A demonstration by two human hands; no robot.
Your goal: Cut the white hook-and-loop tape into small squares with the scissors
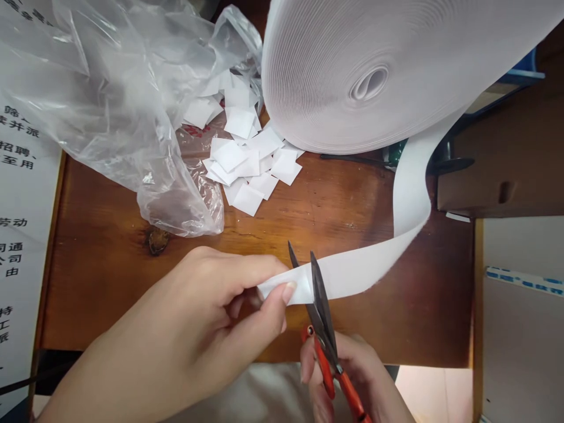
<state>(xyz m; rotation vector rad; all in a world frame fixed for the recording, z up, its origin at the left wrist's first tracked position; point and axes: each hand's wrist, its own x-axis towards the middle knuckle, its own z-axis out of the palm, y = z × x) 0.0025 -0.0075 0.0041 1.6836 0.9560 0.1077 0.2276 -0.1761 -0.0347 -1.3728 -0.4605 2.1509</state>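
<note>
My left hand [207,317] pinches the free end of a white tape strip [374,258] between thumb and fingers. The strip runs up and right to a big white roll [374,70] at the top. My right hand [352,376] grips red-handled scissors [324,329]. Their dark blades are parted around the strip, just right of my left thumb. A heap of cut white squares [247,158] lies on the wooden table [110,264], beyond my hands.
A crumpled clear plastic bag [118,100] lies at the upper left, partly over the squares. A printed paper sheet [17,194] lies along the left edge. A brown cardboard box [506,158] stands at the right, with a white surface [520,329] below it.
</note>
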